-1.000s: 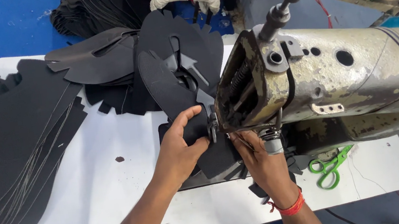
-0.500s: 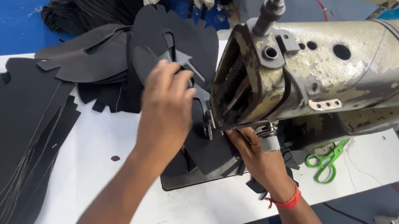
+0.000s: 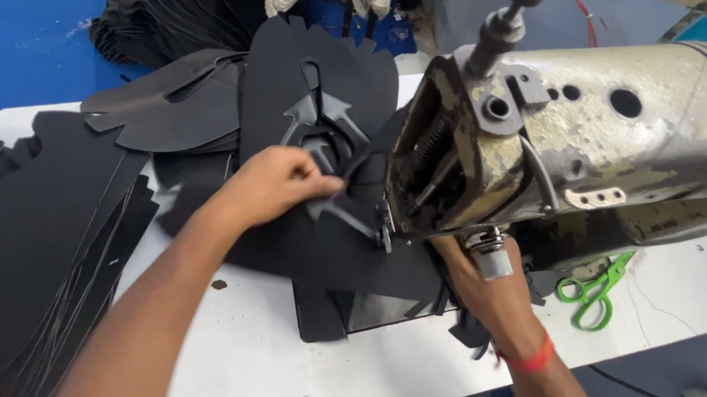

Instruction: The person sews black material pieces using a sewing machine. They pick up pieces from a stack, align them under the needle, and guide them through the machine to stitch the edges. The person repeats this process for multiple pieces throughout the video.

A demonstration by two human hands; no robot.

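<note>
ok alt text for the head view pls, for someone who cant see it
Seen from above, a person's left hand pinches a black cut piece beside a worn cream sewing machine, while the right hand reaches under its head. Stacks of black pieces cover the white table; green scissors lie at right.

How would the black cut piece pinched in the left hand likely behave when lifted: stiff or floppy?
Probably floppy: the black cut piece bends where the left hand pinches it. Likely light, since the fingertips alone hold it. Being flat and thin like the stacked black pieces, it should slide rather than roll.
</note>
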